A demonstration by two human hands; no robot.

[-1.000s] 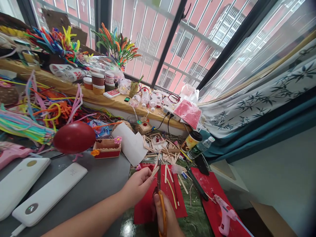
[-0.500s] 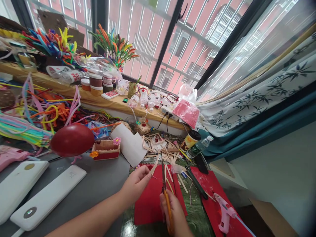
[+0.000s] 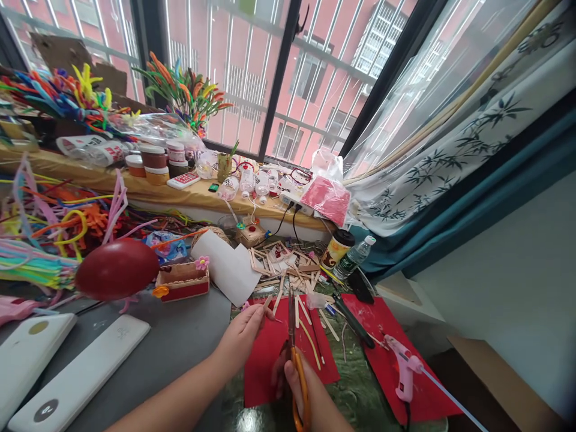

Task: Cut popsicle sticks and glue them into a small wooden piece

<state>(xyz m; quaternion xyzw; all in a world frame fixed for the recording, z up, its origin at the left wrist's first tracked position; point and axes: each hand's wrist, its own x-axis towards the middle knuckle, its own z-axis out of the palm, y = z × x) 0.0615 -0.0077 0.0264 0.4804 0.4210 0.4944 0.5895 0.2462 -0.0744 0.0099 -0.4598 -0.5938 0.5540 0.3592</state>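
Observation:
My left hand (image 3: pixel 243 336) is closed, its thumb and fingers pinching a short craft stick (image 3: pixel 268 301) whose end pokes out above the fingertips. A thin pink strand shows by those fingers. My right hand (image 3: pixel 310 393) is wrapped round the orange handles of a pair of scissors (image 3: pixel 299 378). The blades point away from me, a little to the right of the left hand and apart from the stick. Beneath both hands lies a red sheet (image 3: pixel 263 381), with several loose craft sticks (image 3: pixel 304 312) and a yellowish strip (image 3: pixel 310 342) on it.
A pile of craft sticks (image 3: pixel 310 270) lies beyond. To the right are a water bottle (image 3: pixel 355 258), a lidded cup (image 3: pixel 337 249) and a pink glue gun (image 3: pixel 405 366). On the left sit a red balloon (image 3: pixel 117 269), a small stick box (image 3: pixel 184 282) and white power banks (image 3: pixel 81 372).
The stick in my left hand has come away from the scissor blades and shows less. The scissors have shifted slightly left and nearer me. The camera view has turned a little.

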